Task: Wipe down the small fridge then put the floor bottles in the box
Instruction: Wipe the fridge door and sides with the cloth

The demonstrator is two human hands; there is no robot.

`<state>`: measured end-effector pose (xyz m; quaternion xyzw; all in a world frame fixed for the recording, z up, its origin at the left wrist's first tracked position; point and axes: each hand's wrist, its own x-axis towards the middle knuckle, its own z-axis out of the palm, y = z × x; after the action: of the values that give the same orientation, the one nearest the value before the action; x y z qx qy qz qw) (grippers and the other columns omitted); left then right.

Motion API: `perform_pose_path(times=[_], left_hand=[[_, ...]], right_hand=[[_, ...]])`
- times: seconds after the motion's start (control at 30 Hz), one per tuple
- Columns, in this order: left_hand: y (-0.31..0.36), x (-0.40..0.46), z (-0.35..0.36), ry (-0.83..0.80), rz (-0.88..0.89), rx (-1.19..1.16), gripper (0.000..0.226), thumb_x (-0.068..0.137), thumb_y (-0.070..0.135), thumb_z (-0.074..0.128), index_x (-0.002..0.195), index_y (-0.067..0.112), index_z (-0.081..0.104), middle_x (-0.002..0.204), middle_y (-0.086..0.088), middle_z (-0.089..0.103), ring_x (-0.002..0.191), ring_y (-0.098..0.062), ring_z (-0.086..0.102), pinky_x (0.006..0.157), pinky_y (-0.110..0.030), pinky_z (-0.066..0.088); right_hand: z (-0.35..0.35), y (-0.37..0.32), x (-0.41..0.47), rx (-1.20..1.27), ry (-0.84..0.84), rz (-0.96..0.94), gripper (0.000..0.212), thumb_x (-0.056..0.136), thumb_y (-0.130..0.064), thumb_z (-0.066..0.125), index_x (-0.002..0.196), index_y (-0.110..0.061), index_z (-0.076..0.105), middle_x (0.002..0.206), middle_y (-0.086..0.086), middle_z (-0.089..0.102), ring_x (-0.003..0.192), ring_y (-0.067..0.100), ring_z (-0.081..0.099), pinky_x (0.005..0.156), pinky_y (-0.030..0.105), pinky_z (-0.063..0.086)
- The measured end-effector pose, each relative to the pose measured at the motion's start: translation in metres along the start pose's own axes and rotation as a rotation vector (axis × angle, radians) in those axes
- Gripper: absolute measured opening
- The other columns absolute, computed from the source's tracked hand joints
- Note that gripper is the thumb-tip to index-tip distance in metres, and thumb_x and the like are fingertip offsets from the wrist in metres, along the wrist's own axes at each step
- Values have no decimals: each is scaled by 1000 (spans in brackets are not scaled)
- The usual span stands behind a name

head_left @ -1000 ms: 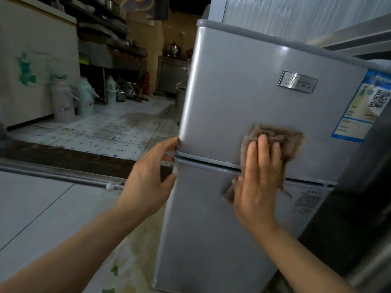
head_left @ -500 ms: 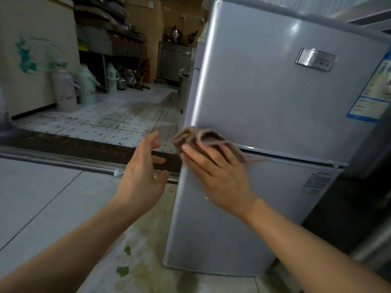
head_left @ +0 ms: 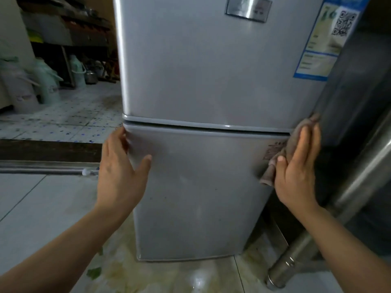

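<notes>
A small silver two-door fridge (head_left: 203, 85) stands on the floor right in front of me. My left hand (head_left: 120, 172) rests flat on the left edge of its lower door, fingers spread, holding nothing. My right hand (head_left: 298, 166) presses a brown cloth (head_left: 281, 157) against the right edge of the lower door, just under the seam between the two doors. No box is in view. Pale jugs (head_left: 27, 89) stand on the tiled floor at the far left.
A steel unit with a round metal leg (head_left: 292, 265) crowds the fridge's right side. A raised dark threshold with a metal rail (head_left: 46, 166) crosses the floor on the left. The floor under the fridge (head_left: 148, 275) is wet and stained, with green scraps.
My right hand swept the cloth from the left edge of the fridge across to its right edge. My left hand came to rest on the lower door's left edge. My view moved closer and lower.
</notes>
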<state>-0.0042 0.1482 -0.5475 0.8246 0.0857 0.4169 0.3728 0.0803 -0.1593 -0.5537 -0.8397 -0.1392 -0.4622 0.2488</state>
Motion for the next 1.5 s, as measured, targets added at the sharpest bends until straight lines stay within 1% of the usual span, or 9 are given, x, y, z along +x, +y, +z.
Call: perform_pose_path(times=[0.17,0.3,0.43,0.6,0.8,1.07,1.17,1.37,1.5], left_hand=[[-6,-4,7,34,9,15,63,81,20,68,134,12,36,126,-13,47,108,-27,50,89,-41,45],[-11,-5,10,64,27,2,60,82,22,67,134,16,37,124,-10,47,103,-17,47,88,-32,39],[-26,-17,11,28,28,80,55,86,21,62,135,17,39,121,-9,46,100,-5,39,88,-33,37],[-40,-34,16,-59,-61,127,49,89,23,56,135,17,39,125,-9,47,114,-27,47,93,-48,43],[-47,-38,21,-50,-82,77,34,90,31,53,119,16,45,112,-4,53,103,-22,50,85,-40,42],[-46,-39,21,-55,-102,58,31,89,30,53,114,14,47,106,0,50,100,-23,51,84,-38,42],[-47,-36,17,-66,-117,49,31,88,30,55,115,17,49,108,1,54,101,-20,52,86,-37,43],[-54,-52,10,-119,-117,32,41,88,14,55,128,21,50,115,10,52,102,-5,49,89,-29,39],[-58,-57,8,-167,-103,38,61,80,-2,59,134,25,46,113,14,47,99,2,45,91,-26,39]], right_hand=[[23,-9,-12,149,98,110,76,92,-10,44,151,-13,-4,158,10,-7,143,6,5,115,18,15],[47,-7,-82,157,-90,274,85,93,-23,43,145,-24,-25,158,11,-14,144,31,14,113,50,29],[54,0,-111,176,-185,325,95,93,-21,50,140,-28,-32,156,4,-20,144,30,13,113,50,31],[46,-11,-66,266,39,149,80,90,4,51,148,1,-3,156,23,-9,147,30,2,119,47,12],[55,-26,-20,74,280,-100,64,93,-17,41,148,1,14,154,25,12,145,37,7,118,50,7],[101,-22,-133,-201,-255,-758,87,69,-22,68,146,-32,29,154,-15,21,126,24,35,106,39,24],[88,-20,-111,-260,-255,-923,80,73,-13,61,144,-34,35,152,-20,26,132,17,32,111,31,18],[69,-67,-9,-57,113,-631,62,91,-18,41,149,-27,24,155,-8,19,146,24,8,116,45,12],[96,-89,-46,-111,84,-639,63,89,-18,43,149,-27,26,156,-8,21,145,26,12,116,43,10]])
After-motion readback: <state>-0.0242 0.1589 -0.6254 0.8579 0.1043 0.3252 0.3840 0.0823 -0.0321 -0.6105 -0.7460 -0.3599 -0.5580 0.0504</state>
